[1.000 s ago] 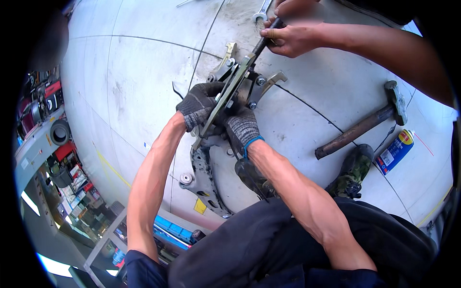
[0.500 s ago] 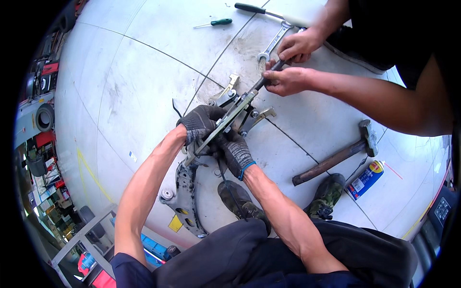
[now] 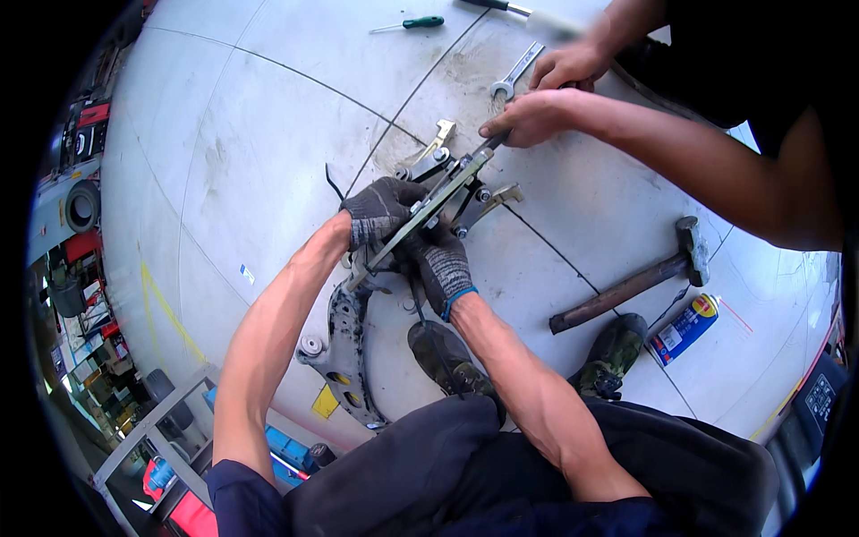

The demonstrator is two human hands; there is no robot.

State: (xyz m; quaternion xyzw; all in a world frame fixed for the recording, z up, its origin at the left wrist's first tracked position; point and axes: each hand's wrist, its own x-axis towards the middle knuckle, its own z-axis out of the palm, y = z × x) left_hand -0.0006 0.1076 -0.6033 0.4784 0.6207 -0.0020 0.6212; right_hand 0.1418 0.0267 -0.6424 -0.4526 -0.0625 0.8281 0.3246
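We held a metal puller (image 3: 454,191), left hand (image 3: 383,213) with fingers curled, right hand (image 3: 441,270) with fingers too hidden to tell.

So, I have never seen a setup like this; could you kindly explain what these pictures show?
There is no robot here: someone works with two gloved hands, seen from a fisheye camera on their head, looking down. The left hand grips a metal tool; the right hand is at its other side, partly hidden. A co-worker's hand is on the tool's rod. A grey metal arm shows lower in the picture. On the floor lie a hammer, a can, a wrench and a screwdriver.
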